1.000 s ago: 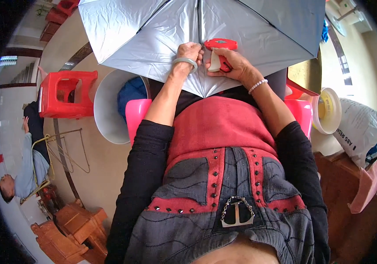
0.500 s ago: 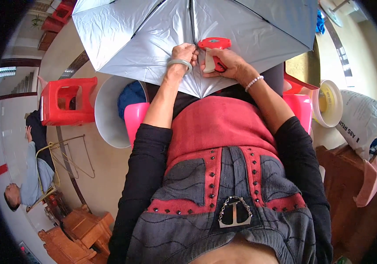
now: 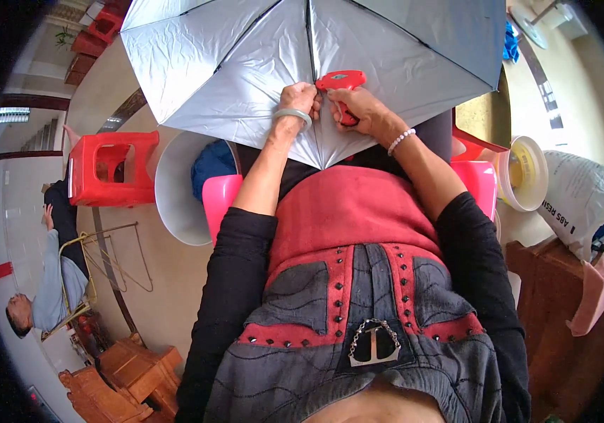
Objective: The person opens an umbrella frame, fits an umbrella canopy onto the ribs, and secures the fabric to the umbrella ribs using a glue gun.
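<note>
A silver-lined umbrella (image 3: 196, 67) lies spread over my lap, inner side toward me, its thin dark ribs (image 3: 309, 35) fanning away. My right hand (image 3: 364, 111) is closed around the grip of a red squeeze-handled tool (image 3: 344, 79). The tool's nose points left, right at the middle rib. Its pale lever is hidden behind my fingers. Just left of the nose, my left hand (image 3: 297, 102) is closed in a pinch at that rib and the silver cloth. What exactly sits between its fingertips is hidden.
At the left stand a red plastic stool (image 3: 87, 180) and a white bucket (image 3: 175, 204) with blue cloth (image 3: 212, 169). A person (image 3: 65, 282) sits farther left. At the right are a cream-coloured bucket (image 3: 536, 187), a white sack (image 3: 577, 190) and wooden furniture (image 3: 541, 282).
My right hand has squeezed the red tool; its pale lever showed before and is now covered. The tool's nose has come closer to my left fingers. The view has shifted slightly.
</note>
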The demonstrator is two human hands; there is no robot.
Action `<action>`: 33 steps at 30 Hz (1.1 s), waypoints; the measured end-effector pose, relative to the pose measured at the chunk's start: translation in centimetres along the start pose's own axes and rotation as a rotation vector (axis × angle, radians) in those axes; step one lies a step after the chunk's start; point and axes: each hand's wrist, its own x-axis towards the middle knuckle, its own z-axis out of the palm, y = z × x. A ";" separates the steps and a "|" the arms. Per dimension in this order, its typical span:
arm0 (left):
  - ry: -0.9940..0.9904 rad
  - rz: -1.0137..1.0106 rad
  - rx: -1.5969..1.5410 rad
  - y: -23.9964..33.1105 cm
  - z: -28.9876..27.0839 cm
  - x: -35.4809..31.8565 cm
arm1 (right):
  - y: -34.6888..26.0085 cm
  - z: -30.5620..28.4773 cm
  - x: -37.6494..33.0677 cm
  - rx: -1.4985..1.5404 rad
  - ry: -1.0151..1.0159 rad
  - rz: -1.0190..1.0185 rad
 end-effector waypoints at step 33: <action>-0.050 0.280 1.216 4.5 -0.2 2.1 | -5.8 -3.2 -4.9 -0.641 0.394 -0.396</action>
